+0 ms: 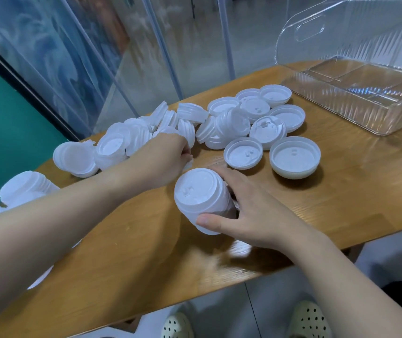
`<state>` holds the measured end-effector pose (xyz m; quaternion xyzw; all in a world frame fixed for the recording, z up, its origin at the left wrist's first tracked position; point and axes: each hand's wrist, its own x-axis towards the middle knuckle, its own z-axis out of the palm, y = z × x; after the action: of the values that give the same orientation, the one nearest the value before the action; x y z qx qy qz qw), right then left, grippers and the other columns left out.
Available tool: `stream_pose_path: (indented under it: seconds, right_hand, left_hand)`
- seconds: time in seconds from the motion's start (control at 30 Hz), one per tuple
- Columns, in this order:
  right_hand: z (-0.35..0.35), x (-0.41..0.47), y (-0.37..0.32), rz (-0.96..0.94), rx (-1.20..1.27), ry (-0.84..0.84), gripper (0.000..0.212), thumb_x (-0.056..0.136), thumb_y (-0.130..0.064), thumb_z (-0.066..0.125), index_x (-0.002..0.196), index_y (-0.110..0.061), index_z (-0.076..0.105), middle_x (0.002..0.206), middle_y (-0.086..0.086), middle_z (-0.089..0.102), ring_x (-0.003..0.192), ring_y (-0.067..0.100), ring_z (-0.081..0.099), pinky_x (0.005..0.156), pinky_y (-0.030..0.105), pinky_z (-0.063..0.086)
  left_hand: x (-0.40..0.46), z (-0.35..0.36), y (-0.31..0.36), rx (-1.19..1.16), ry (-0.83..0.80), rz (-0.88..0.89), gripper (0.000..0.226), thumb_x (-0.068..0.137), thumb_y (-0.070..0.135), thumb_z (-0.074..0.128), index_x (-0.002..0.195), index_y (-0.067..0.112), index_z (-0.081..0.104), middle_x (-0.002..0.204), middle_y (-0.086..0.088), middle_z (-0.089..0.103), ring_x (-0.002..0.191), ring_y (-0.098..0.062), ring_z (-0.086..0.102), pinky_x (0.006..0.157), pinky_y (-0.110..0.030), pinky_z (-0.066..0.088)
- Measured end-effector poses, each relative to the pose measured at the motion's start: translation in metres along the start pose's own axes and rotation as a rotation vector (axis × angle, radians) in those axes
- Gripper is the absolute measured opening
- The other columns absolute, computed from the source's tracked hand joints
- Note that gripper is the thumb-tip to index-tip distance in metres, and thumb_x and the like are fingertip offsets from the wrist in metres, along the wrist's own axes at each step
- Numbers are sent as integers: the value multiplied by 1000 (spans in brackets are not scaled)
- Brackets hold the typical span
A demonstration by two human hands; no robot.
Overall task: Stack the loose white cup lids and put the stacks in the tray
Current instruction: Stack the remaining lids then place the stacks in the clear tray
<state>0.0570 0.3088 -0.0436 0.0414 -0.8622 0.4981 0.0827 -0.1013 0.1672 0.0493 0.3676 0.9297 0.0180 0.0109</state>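
Stack (201, 198) gripped by right hand (251, 215), thumb and fingers wrapped round, steadied on table (341, 191) to take next lid. Left hand (163, 159) reaching into lid pile (195, 125), fingers curled; grasp hidden, cannot tell. Tray (356, 93) far right, no lids inside, mouth facing pile.

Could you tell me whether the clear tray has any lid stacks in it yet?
Empty. Through the tray only its bare floor shows; the right hand holds a stack on the table.
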Motion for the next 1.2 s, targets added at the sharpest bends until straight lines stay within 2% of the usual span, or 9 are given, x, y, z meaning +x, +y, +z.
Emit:
stream_pose_path:
  seconds: [0.13,0.27,0.5,0.7,0.83,0.9,0.97,1.07,1.2]
  right_hand:
    - [0,1,-1,-13,5,0,82,72,-78,70,143,-50,41,138,-29,50,132,0,48,107,38,47]
    - [2,3,-2,-22,-11,6,79,72,-76,71,141,-49,43,137,-29,52,131,-3,49,110,38,44]
    - [4,4,-4,-7,-19,9,75,74,-70,76,139,-50,44,134,-31,55,129,-4,50,109,38,45]
    - [3,3,0,2,8,5,77,75,-62,82,141,-51,44,133,-34,55,128,-9,50,109,32,44]
    - [2,4,0,0,0,0,79,73,-66,80,141,-50,44,132,-34,55,127,-10,50,107,29,44]
    - [2,4,0,-1,-2,1,78,74,-62,82,141,-49,45,132,-34,56,126,-11,50,105,27,44]
    - [1,4,0,0,7,2,77,75,-59,84,141,-48,45,131,-33,57,126,-11,51,105,26,44]
    - [1,4,0,5,10,2,78,75,-55,85,142,-48,45,131,-34,57,125,-12,51,104,23,43]
    - [0,3,-1,7,7,2,77,75,-56,85,141,-49,45,130,-34,57,124,-14,50,103,20,42]
  left_hand:
    - [-22,12,-17,-23,39,-87,21,105,21,54,97,9,69,97,-3,68,89,-20,60,76,-36,48]
    - [-54,24,-33,-136,175,-90,15,103,16,58,91,11,66,90,3,64,86,-15,56,73,-31,42]
    - [-78,36,-43,-196,146,-126,12,104,19,55,98,19,65,92,7,66,87,-15,60,79,-40,53]
    - [-80,35,-46,-282,178,-112,13,104,18,54,94,21,61,88,10,63,82,-9,58,73,-36,53]
    - [-83,42,-43,-146,194,-84,12,106,18,49,95,18,54,86,4,60,78,-17,55,69,-39,50]
    - [-84,46,-43,-55,232,-24,13,105,12,50,92,14,52,83,-1,57,74,-23,51,65,-41,46]
    - [-84,48,-45,3,267,56,18,100,2,54,87,13,49,78,-4,51,68,-25,46,57,-35,38]
    - [-86,51,-51,22,270,108,22,97,-2,58,85,13,47,76,-4,48,64,-22,42,54,-24,28]
    - [-87,53,-55,25,290,166,24,93,-1,63,85,13,46,76,-3,47,63,-22,43,54,-34,34]
